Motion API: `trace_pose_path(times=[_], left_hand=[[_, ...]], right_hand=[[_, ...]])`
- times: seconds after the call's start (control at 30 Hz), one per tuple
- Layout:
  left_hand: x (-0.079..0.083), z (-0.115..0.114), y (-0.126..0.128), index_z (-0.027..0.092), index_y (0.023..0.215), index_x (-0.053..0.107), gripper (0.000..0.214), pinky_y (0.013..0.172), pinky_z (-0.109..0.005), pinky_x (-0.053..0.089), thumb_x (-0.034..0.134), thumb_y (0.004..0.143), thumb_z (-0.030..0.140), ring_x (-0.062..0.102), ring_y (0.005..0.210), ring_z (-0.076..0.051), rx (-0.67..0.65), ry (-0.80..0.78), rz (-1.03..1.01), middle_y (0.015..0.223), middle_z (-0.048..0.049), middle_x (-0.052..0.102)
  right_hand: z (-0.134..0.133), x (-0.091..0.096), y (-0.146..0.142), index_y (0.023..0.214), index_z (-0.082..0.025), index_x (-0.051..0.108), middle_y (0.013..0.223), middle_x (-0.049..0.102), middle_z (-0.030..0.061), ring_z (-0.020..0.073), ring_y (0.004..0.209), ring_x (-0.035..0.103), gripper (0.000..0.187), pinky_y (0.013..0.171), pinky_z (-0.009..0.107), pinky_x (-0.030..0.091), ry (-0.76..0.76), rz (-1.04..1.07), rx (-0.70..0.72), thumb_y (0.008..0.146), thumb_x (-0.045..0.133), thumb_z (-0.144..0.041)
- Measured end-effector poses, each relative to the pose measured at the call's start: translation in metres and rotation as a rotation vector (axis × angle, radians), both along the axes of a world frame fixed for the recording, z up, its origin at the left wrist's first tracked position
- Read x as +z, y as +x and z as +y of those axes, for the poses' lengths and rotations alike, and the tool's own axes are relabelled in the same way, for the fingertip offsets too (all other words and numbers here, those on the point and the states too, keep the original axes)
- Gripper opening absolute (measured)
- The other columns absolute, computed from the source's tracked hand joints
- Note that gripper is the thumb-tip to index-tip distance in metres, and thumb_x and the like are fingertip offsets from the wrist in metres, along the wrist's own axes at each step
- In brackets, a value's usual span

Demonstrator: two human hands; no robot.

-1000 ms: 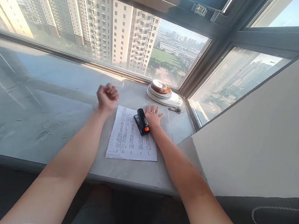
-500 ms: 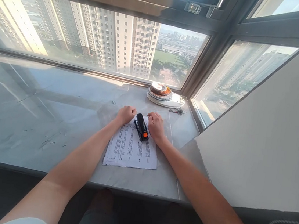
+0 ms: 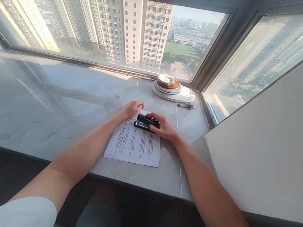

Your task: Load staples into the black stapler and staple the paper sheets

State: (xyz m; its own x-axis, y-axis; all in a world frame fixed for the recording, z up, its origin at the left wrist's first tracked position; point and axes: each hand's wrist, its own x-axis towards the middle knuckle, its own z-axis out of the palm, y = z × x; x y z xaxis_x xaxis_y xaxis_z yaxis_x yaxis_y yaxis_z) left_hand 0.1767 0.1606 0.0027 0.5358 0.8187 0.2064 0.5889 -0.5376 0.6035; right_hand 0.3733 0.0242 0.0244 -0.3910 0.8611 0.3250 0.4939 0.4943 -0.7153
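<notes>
A printed sheet of paper [image 3: 132,146] lies on the grey stone windowsill [image 3: 56,107]. A black stapler [image 3: 145,122] rests on the paper's top edge, turned sideways. My right hand [image 3: 165,127] is wrapped round the stapler from the right. My left hand [image 3: 132,109] is curled, with its fingers pressing on the paper's top left corner, just left of the stapler.
A stack of plates [image 3: 172,88] stands at the back right corner of the sill, with a small bunch of keys [image 3: 186,106] beside it. Large windows rise behind the sill. A white wall panel [image 3: 273,145] closes off the right side.
My left fist came down from above the sill onto the paper's corner. My right hand went from lying flat to gripping the stapler, which turned from lengthwise to sideways.
</notes>
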Motion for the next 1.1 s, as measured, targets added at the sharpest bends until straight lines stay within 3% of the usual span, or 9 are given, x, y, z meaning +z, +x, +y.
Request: trace_pose_path(times=[0.07, 0.13, 0.2, 0.27, 0.33, 0.43, 0.7, 0.87, 1.1], left_hand=[[-0.001, 0.000, 0.001, 0.021, 0.087, 0.069, 0.027, 0.061, -0.030, 0.032, 0.042, 0.089, 0.024, 0.049, 0.060, -0.019, 0.006, 0.007, 0.030, 0.061, -0.0006, 0.057], [-0.001, 0.000, 0.002, 0.021, 0.084, 0.068, 0.026, 0.062, -0.031, 0.031, 0.043, 0.088, 0.023, 0.050, 0.063, -0.019, 0.024, 0.019, 0.050, 0.066, -0.0016, 0.059], [-0.002, 0.000, 0.002, 0.021, 0.083, 0.067, 0.025, 0.063, -0.031, 0.032, 0.043, 0.088, 0.022, 0.051, 0.066, -0.019, 0.035, 0.019, 0.043, 0.069, -0.0023, 0.061], [-0.003, 0.000, 0.002, 0.021, 0.083, 0.065, 0.024, 0.064, -0.031, 0.032, 0.042, 0.089, 0.022, 0.051, 0.068, -0.019, 0.031, 0.007, 0.011, 0.070, -0.0024, 0.060], [-0.003, -0.001, 0.001, 0.021, 0.081, 0.061, 0.022, 0.064, -0.032, 0.032, 0.041, 0.090, 0.022, 0.050, 0.067, -0.019, 0.020, -0.015, -0.036, 0.069, -0.0020, 0.057], [-0.001, -0.002, 0.000, 0.021, 0.075, 0.055, 0.019, 0.063, -0.032, 0.031, 0.040, 0.087, 0.021, 0.045, 0.063, -0.018, 0.005, -0.067, -0.110, 0.064, -0.0011, 0.051], [-0.001, -0.008, -0.004, 0.022, 0.054, 0.033, 0.037, 0.055, -0.034, 0.015, 0.049, 0.088, 0.023, 0.019, 0.051, -0.014, -0.069, -0.251, -0.423, 0.053, 0.0004, 0.030], [0.001, -0.006, -0.005, 0.021, 0.054, 0.037, 0.034, 0.052, -0.031, 0.013, 0.058, 0.081, 0.020, 0.018, 0.050, -0.011, -0.117, -0.428, -0.699, 0.055, 0.0023, 0.028], [0.015, 0.001, -0.022, 0.022, 0.056, 0.029, 0.032, 0.049, -0.024, 0.014, 0.058, 0.068, 0.026, 0.012, 0.047, -0.006, -0.257, -0.726, -1.016, 0.056, 0.0081, 0.010]], right_hand=[[0.001, 0.000, 0.001, 0.114, -0.022, 0.064, 0.103, 0.066, 0.0035, 0.0179, 0.086, 0.059, 0.034, 0.077, 0.028, 0.047, -0.037, 0.091, -0.014, 0.092, 0.053, -0.046], [0.005, -0.004, 0.003, 0.093, -0.022, 0.062, 0.087, 0.060, 0.0016, 0.0155, 0.077, 0.054, 0.037, 0.071, 0.027, 0.044, -0.020, 0.227, -0.113, 0.097, 0.047, -0.054], [0.011, -0.009, 0.006, 0.070, -0.022, 0.049, 0.069, 0.045, -0.0018, 0.0128, 0.065, 0.042, 0.046, 0.063, 0.025, 0.038, -0.009, 0.337, -0.247, 0.097, 0.046, -0.059], [0.016, -0.016, 0.009, 0.059, -0.023, 0.031, 0.061, 0.028, -0.0043, 0.0108, 0.057, 0.028, 0.056, 0.055, 0.025, 0.028, -0.048, 0.366, -0.336, 0.094, 0.053, -0.061], [0.020, -0.021, 0.012, 0.056, -0.023, 0.022, 0.058, 0.019, -0.0056, 0.0097, 0.055, 0.018, 0.062, 0.051, 0.026, 0.020, -0.110, 0.354, -0.360, 0.090, 0.058, -0.060], [0.023, -0.027, 0.014, 0.053, -0.024, 0.020, 0.054, 0.015, -0.0070, 0.0089, 0.053, 0.013, 0.062, 0.050, 0.027, 0.015, -0.175, 0.384, -0.364, 0.088, 0.062, -0.054], [0.024, -0.031, 0.017, 0.055, -0.024, 0.018, 0.057, 0.013, -0.0072, 0.0084, 0.055, 0.011, 0.059, 0.051, 0.028, 0.012, -0.180, 0.430, -0.248, 0.088, 0.063, -0.045], [0.022, -0.030, 0.017, 0.059, -0.024, 0.014, 0.062, 0.012, -0.0064, 0.0081, 0.058, 0.013, 0.064, 0.053, 0.027, 0.012, -0.111, 0.465, -0.210, 0.080, 0.072, -0.041], [0.018, -0.025, 0.018, 0.059, -0.024, 0.012, 0.057, 0.014, -0.0080, 0.0064, 0.052, 0.016, 0.078, 0.049, 0.026, 0.016, -0.313, 0.677, -0.062, 0.068, 0.085, -0.049]])
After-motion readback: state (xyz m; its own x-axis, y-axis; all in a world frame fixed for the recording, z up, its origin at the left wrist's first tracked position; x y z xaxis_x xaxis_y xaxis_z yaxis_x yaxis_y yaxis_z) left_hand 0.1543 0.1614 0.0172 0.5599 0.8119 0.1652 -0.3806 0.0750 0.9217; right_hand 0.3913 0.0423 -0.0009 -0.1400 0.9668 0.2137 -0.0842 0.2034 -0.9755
